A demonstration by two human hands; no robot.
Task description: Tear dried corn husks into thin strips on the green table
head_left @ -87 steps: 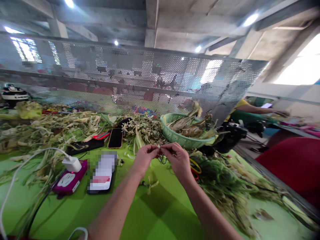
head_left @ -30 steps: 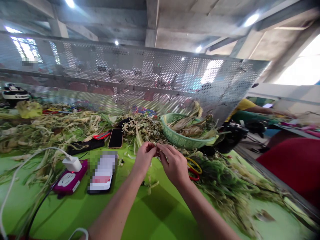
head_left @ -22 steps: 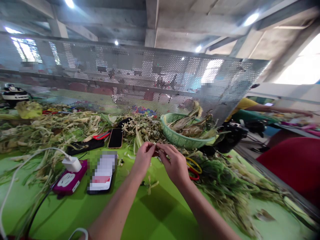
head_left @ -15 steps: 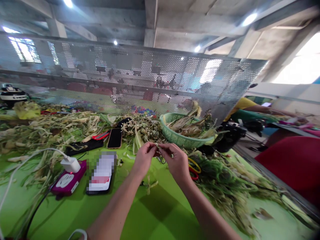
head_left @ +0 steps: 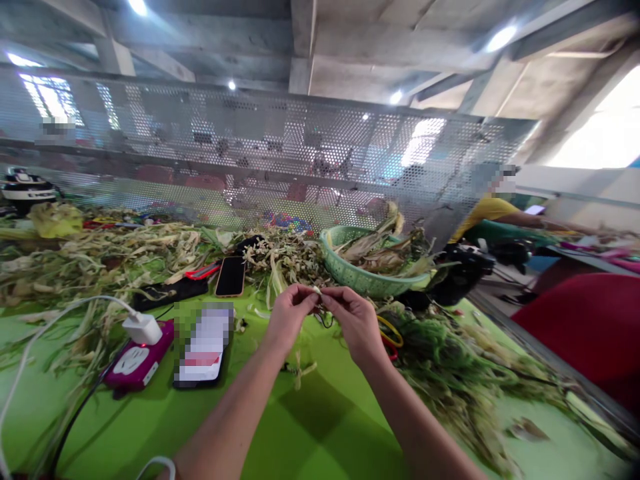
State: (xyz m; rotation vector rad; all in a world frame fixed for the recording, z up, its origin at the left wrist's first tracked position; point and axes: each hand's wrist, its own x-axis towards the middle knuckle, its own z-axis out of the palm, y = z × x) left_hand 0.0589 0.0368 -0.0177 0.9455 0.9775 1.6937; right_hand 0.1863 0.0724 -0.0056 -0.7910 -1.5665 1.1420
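Both my hands meet fingertip to fingertip above the green table (head_left: 325, 440). Thumb and forefinger of my left hand (head_left: 291, 317) pinch a small pale piece of corn husk (head_left: 317, 291), most of it covered by the fingers. From the other side my right hand (head_left: 354, 320) grips the same piece, its fingers curled. Below them on the tabletop lies a small knotted pale husk strip (head_left: 299, 370). Scissors with yellow and red handles (head_left: 391, 333) rest beside my right wrist, partly covered by it.
Behind my hands stands a green plastic basket (head_left: 373, 283) of dried husks. Husk heaps (head_left: 115, 260) spread left; green fibres (head_left: 450, 353) lie right. A lit phone (head_left: 205, 347), dark phone (head_left: 231, 276) and purple power strip (head_left: 137, 360) sit left. A person in yellow (head_left: 487, 210) works beyond.
My fingertips have shifted slightly on the husk piece, and its pale tip now shows above them. At the right, more of the person in yellow has come into view.
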